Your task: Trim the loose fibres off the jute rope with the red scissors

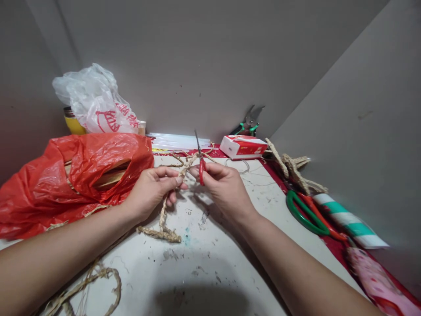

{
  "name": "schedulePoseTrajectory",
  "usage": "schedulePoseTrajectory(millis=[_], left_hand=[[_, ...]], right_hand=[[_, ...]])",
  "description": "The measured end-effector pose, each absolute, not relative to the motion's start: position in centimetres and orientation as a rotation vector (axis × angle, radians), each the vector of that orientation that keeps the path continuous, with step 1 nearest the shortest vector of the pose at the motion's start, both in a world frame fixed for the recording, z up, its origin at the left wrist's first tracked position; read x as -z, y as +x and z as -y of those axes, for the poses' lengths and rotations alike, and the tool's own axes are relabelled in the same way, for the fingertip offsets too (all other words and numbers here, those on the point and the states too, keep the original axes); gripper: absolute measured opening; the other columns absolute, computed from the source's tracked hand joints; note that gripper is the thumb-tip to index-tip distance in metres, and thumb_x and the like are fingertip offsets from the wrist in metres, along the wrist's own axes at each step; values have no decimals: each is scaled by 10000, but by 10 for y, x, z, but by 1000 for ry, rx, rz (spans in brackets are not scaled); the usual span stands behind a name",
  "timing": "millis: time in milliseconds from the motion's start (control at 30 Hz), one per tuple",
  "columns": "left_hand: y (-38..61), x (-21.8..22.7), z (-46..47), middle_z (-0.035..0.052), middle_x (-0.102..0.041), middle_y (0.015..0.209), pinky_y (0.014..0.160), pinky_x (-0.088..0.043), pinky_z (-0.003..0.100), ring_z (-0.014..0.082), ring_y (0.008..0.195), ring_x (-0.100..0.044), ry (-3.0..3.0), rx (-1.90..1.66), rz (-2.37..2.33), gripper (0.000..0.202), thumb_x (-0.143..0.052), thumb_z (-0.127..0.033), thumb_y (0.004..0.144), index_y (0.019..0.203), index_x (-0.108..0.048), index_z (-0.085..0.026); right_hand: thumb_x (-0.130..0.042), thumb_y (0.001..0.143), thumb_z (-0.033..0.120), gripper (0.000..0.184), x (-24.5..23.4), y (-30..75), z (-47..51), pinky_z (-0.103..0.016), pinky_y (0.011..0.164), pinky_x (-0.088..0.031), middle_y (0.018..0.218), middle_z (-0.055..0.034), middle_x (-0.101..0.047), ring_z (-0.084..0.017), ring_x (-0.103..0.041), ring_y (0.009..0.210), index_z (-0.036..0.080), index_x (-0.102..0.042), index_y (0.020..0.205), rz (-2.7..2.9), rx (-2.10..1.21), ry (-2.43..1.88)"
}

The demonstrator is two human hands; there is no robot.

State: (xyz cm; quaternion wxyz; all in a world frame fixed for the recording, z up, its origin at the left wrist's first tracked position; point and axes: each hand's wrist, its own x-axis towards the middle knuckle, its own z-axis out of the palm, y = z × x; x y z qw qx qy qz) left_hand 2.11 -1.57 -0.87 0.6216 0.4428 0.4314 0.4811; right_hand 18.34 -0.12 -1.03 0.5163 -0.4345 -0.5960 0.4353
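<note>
My left hand [153, 188] pinches a braided jute rope [163, 219] that runs from near my fingers down to a frayed coil on the white table [204, 263]. My right hand [223, 186] is closed around small red-handled scissors [200, 160], whose blades point up and away, close to the rope's upper strands. Both hands meet above the middle of the table.
A red plastic bag [72, 175] and a white printed bag [98, 103] lie at the left. A red-and-white box [243, 147], green-handled pliers [248, 123], loose rope [296, 169], large green-and-orange scissors [309, 213] and a striped roll [348, 219] sit at the right. More rope [88, 281] lies near the front.
</note>
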Motion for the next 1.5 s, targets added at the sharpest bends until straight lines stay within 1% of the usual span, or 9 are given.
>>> schedulePoseTrajectory(millis=[167, 300, 433, 600, 733, 833, 933, 1167, 1500], left_hand=[[23, 9, 22, 74, -716, 695, 367, -380, 162, 42, 362, -483, 1047, -920, -947, 203, -748, -291, 695, 770, -669, -119], [23, 9, 22, 79, -723, 739, 393, -390, 164, 39, 388, -486, 1051, -912, -933, 203, -741, -284, 710, 807, -666, -122], [24, 7, 22, 79, -720, 797, 412, -391, 173, 38, 410, -485, 1090, -939, -935, 187, -706, -279, 747, 849, -674, -125], [24, 5, 23, 11, -614, 595, 402, -330, 165, 29, 387, -421, 1128, -884, -911, 173, -661, -288, 785, 762, -670, -117], [22, 4, 23, -45, -491, 503, 362, -192, 155, 19, 364, -283, 1046, -849, -850, 181, -680, -322, 765, 810, -654, -149], [22, 4, 24, -80, -358, 440, 375, -160, 156, 29, 374, -248, 1039, -887, -847, 200, -675, -334, 770, 882, -670, -168], [22, 5, 25, -80, -347, 465, 380, -140, 174, 31, 380, -237, 1057, -922, -878, 266, -696, -357, 753, 944, -681, -172], [24, 7, 24, -87, -329, 465, 388, -118, 190, 31, 382, -228, 1089, -993, -903, 265, -697, -385, 752, 904, -665, -171], [26, 3, 26, -99, -295, 439, 381, -120, 188, 32, 372, -207, 1097, -1031, -931, 291, -704, -402, 739, 892, -666, -158]], right_hand=[[-788, 580, 370, 241, 4, 182, 1, -255, 583, -349, 593, 36, -534, -98, -417, 594, 172, -653, 604, 1229, -1264, -966], [-785, 612, 329, 227, 6, 186, -3, -249, 589, -342, 578, 54, -468, -86, -378, 585, 175, -620, 585, 1117, -1220, -875], [-764, 653, 304, 215, 9, 188, -6, -237, 588, -343, 589, 52, -463, -78, -375, 584, 173, -611, 578, 1034, -1207, -818], [-763, 641, 304, 198, 9, 187, -6, -238, 586, -376, 587, 51, -477, -81, -399, 572, 183, -616, 588, 987, -1255, -821], [-784, 606, 318, 206, 7, 186, -5, -233, 575, -392, 588, 46, -486, -76, -400, 562, 182, -630, 592, 973, -1256, -846], [-790, 601, 328, 211, 5, 185, -4, -230, 569, -394, 585, 44, -491, -73, -400, 555, 181, -639, 599, 981, -1271, -853], [-780, 615, 345, 233, 3, 185, -3, -239, 575, -403, 562, 50, -484, -78, -406, 548, 188, -613, 575, 1003, -1290, -845], [-800, 582, 379, 248, 4, 185, -1, -256, 621, -432, 633, 29, -562, -95, -478, 606, 188, -647, 622, 1043, -1403, -838], [-809, 570, 349, 224, 6, 183, 0, -255, 628, -416, 606, 31, -578, -88, -484, 594, 185, -660, 608, 1104, -1431, -803]])
